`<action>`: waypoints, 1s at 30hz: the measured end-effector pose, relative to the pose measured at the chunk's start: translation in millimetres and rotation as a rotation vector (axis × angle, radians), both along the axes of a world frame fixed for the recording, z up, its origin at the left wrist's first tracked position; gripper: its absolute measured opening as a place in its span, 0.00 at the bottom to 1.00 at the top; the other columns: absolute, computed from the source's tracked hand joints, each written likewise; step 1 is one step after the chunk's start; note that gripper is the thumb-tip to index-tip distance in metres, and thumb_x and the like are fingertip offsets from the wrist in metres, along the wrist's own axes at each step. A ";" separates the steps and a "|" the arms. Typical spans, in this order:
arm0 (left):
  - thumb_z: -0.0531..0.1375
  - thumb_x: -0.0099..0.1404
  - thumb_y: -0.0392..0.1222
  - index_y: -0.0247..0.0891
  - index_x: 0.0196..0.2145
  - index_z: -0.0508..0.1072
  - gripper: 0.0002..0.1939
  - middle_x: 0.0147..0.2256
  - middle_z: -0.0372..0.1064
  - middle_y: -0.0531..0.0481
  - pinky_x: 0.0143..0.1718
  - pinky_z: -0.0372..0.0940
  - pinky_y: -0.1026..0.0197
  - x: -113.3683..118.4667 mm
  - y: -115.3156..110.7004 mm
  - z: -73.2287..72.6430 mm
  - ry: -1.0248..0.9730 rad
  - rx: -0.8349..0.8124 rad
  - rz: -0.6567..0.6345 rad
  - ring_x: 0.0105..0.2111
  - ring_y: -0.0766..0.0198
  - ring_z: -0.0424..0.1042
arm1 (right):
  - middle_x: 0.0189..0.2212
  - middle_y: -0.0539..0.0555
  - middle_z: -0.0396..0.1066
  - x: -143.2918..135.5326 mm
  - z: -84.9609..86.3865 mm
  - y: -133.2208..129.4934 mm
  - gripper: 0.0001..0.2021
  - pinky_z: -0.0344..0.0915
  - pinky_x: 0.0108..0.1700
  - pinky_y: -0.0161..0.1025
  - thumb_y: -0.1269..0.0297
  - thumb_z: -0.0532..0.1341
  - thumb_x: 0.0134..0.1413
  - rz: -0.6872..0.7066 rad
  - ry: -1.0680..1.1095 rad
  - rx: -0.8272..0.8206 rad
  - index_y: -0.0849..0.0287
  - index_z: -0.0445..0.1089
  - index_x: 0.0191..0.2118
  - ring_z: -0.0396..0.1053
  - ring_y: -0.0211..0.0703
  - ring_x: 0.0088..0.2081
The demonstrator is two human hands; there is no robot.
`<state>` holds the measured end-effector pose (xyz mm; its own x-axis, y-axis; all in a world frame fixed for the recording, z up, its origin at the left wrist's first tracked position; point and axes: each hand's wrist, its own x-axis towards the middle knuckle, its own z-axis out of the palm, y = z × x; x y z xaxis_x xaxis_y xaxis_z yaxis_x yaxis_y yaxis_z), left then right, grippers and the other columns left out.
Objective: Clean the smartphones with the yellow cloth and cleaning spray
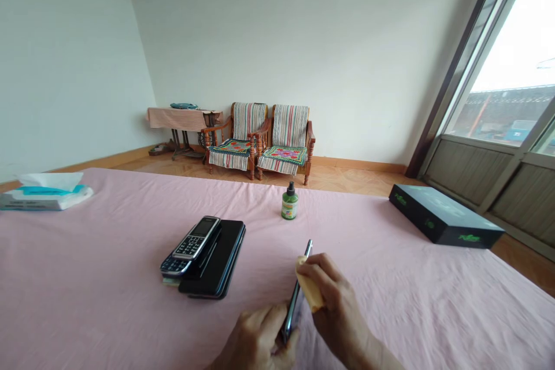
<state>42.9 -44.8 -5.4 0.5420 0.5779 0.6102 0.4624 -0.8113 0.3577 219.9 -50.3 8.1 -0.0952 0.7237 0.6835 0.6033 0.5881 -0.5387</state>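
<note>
My left hand grips the lower end of a slim phone, which is turned edge-up above the pink cloth. Pinched in my right hand is a yellow cloth, pressed against the phone's right side near its upper part. To the left lies a pile of dark phones, with a silver keypad phone on top. A green spray bottle with a black top stands upright beyond my hands.
Pink cloth covers the surface. A tissue pack lies at the far left and a black box at the right. Two wooden chairs and a covered sewing table stand by the back wall.
</note>
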 end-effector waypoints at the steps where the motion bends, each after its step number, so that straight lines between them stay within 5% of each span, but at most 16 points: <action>1: 0.54 0.57 0.29 0.39 0.29 0.66 0.07 0.21 0.68 0.54 0.20 0.61 0.68 -0.4 -0.1 0.3 -0.008 -0.037 -0.007 0.20 0.66 0.69 | 0.39 0.56 0.65 -6.0 -0.7 -8.6 0.25 0.66 0.40 0.32 0.83 0.50 0.38 0.052 -0.011 0.008 0.57 0.67 0.44 0.67 0.41 0.39; 5: 0.54 0.57 0.29 0.39 0.29 0.66 0.07 0.22 0.69 0.52 0.20 0.62 0.69 -1.9 -0.5 2.0 -0.039 -0.158 -0.011 0.21 0.65 0.70 | 0.40 0.58 0.65 -13.8 -3.0 -20.6 0.23 0.67 0.39 0.34 0.78 0.54 0.43 0.208 -0.063 0.045 0.58 0.65 0.47 0.68 0.43 0.40; 12: 0.52 0.60 0.30 0.39 0.28 0.67 0.08 0.20 0.67 0.54 0.22 0.62 0.69 -0.8 -0.5 2.2 -0.036 -0.087 0.017 0.19 0.67 0.68 | 0.40 0.56 0.66 2.6 -3.4 8.8 0.25 0.67 0.42 0.35 0.84 0.50 0.42 -0.105 0.012 0.016 0.55 0.67 0.45 0.68 0.42 0.41; 19: 0.55 0.59 0.31 0.39 0.27 0.65 0.05 0.21 0.67 0.54 0.20 0.59 0.69 -2.1 2.1 1.6 -0.071 -0.126 -0.006 0.19 0.67 0.67 | 0.40 0.59 0.66 -21.3 -4.0 -16.4 0.22 0.68 0.39 0.36 0.80 0.53 0.46 0.123 -0.060 0.129 0.58 0.65 0.48 0.67 0.44 0.40; 24: 0.50 0.61 0.30 0.39 0.26 0.65 0.09 0.20 0.65 0.55 0.22 0.59 0.68 -5.1 3.3 3.6 -0.058 -0.049 0.048 0.18 0.68 0.66 | 0.40 0.56 0.67 -4.1 -6.1 6.9 0.24 0.66 0.44 0.36 0.85 0.50 0.43 -0.057 0.016 0.024 0.56 0.68 0.44 0.67 0.42 0.42; 30: 0.51 0.61 0.31 0.39 0.25 0.63 0.09 0.19 0.64 0.56 0.21 0.59 0.69 -7.0 1.3 5.3 -0.030 -0.017 0.058 0.18 0.69 0.66 | 0.34 0.54 0.69 18.7 2.2 45.5 0.19 0.65 0.36 0.34 0.80 0.53 0.39 -0.237 0.118 -0.079 0.58 0.73 0.37 0.69 0.41 0.35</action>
<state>35.9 -43.5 -0.1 0.4890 0.6184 0.6152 0.4972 -0.7771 0.3859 238.6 -4.7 10.3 0.1603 0.7680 0.6200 0.6496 0.3909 -0.6521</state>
